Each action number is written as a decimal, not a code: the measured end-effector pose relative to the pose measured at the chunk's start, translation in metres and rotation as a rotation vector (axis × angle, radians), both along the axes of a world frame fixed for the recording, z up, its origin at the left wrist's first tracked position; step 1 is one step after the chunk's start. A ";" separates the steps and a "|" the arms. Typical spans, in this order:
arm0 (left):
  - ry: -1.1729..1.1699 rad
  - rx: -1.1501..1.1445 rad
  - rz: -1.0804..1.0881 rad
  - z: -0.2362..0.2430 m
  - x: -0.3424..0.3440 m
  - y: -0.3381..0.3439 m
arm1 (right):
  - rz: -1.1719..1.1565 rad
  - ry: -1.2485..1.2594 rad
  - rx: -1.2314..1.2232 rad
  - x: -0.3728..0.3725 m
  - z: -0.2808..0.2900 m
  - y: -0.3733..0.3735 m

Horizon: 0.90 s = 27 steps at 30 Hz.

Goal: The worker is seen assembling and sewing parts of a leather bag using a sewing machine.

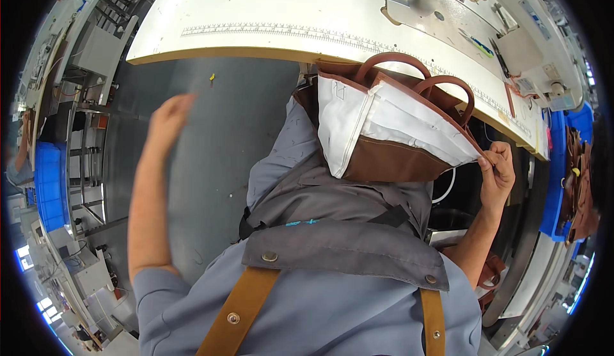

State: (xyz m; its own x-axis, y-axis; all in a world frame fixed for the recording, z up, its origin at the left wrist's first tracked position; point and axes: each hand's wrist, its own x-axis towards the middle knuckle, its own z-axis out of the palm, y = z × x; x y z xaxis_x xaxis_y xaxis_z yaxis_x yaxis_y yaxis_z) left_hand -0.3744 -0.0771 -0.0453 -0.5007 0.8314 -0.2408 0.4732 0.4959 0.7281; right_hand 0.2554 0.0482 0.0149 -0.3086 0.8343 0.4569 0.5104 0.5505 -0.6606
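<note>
Bag: on lap by table, likely for support.
Right hand: pinching bag corner, perhaps steadying.
Left hand: blurred, apart; fingers I can't tell.

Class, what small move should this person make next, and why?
Probably bring the left hand over to steady the left end of the brown-and-white bag: that hand is out to the side, away from the bag, while the right hand alone pinches its right edge.
</note>
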 end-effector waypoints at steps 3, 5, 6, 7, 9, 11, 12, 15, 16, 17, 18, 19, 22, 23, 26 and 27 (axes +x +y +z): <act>-0.414 0.265 -0.274 0.003 0.123 0.066 | -0.006 0.013 -0.009 0.002 -0.003 -0.002; -0.393 0.336 -0.343 -0.002 0.168 0.100 | -0.012 -0.007 0.004 0.007 -0.003 -0.002; -0.396 0.335 -0.343 0.001 0.179 0.110 | -0.013 -0.010 0.002 0.008 -0.004 -0.004; -0.440 0.244 -0.277 0.005 0.188 0.119 | -0.022 -0.005 -0.012 0.010 -0.005 -0.006; -0.373 0.189 -0.172 0.007 0.197 0.121 | -0.031 0.002 -0.027 0.014 -0.007 -0.010; -0.359 0.425 -0.261 0.008 0.193 0.112 | -0.042 0.023 -0.049 0.020 -0.012 -0.011; -0.344 0.661 -0.356 0.010 0.189 0.106 | -0.044 0.026 -0.051 0.022 -0.013 -0.013; -0.499 0.678 -0.167 0.031 0.140 0.086 | -0.071 0.073 -0.039 0.031 -0.018 -0.015; -0.523 0.748 -0.103 0.033 0.115 0.080 | -0.070 0.066 -0.040 0.034 -0.019 -0.016; -0.512 0.770 0.014 0.032 0.082 0.070 | -0.067 0.060 -0.041 0.037 -0.021 -0.016; -0.489 0.813 0.075 0.035 0.051 0.055 | -0.067 0.064 -0.044 0.041 -0.023 -0.017; -0.368 0.832 0.222 0.034 0.025 0.039 | -0.072 0.076 -0.044 0.043 -0.025 -0.018; -0.092 0.416 0.284 0.020 -0.077 -0.041 | -0.070 0.106 -0.041 0.047 -0.026 -0.023; 0.107 0.144 0.181 0.002 -0.110 -0.073 | -0.063 0.127 -0.063 0.046 -0.031 -0.017; 0.469 -0.082 0.009 -0.041 -0.112 -0.123 | -0.036 0.135 -0.066 0.046 -0.031 -0.019; 0.701 -0.086 -0.110 -0.041 -0.091 -0.110 | -0.043 0.130 -0.060 0.047 -0.030 -0.020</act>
State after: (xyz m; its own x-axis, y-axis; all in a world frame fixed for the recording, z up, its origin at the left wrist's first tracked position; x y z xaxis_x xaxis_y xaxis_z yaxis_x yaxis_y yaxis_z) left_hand -0.4656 -0.1873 -0.0867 -0.4759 0.8786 0.0401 0.8662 0.4604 0.1942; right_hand 0.3020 0.0286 -0.0153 -0.2132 0.8726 0.4395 0.4404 0.4874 -0.7540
